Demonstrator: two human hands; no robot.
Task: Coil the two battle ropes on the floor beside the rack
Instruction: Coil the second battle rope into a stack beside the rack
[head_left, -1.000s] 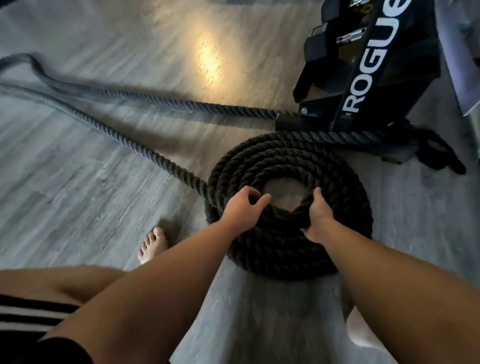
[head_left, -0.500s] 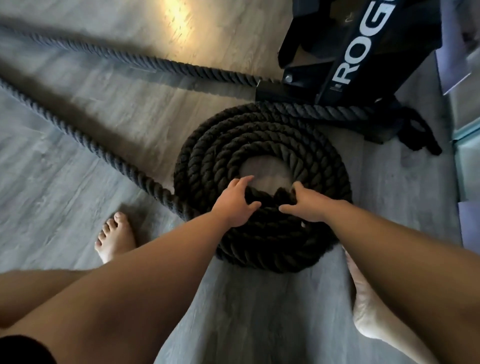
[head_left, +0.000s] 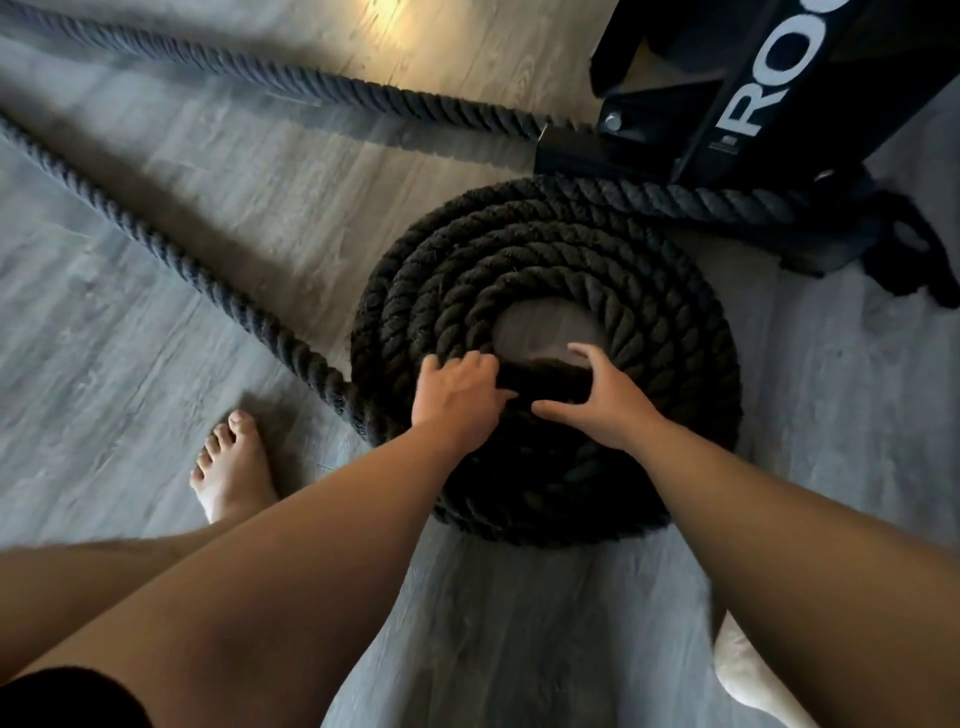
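Grip: left hand (head_left: 457, 395) and right hand (head_left: 597, 402) side by side, each curled round the same short stretch of the innermost turn (head_left: 545, 376), thumbs nearly meeting below it.
Coiled rope (head_left: 545, 244): black, lying flat on the floor (head_left: 156, 364), ringing the grip on all sides.
Loose length (head_left: 182, 254): leaves the coil left of the grip and runs away.
Second rope (head_left: 363, 98): uncoiled, farther beyond, reaching the rack (head_left: 727, 119), which stands just past the coil.
Bare foot (head_left: 234, 467): nearer, left of the grip.
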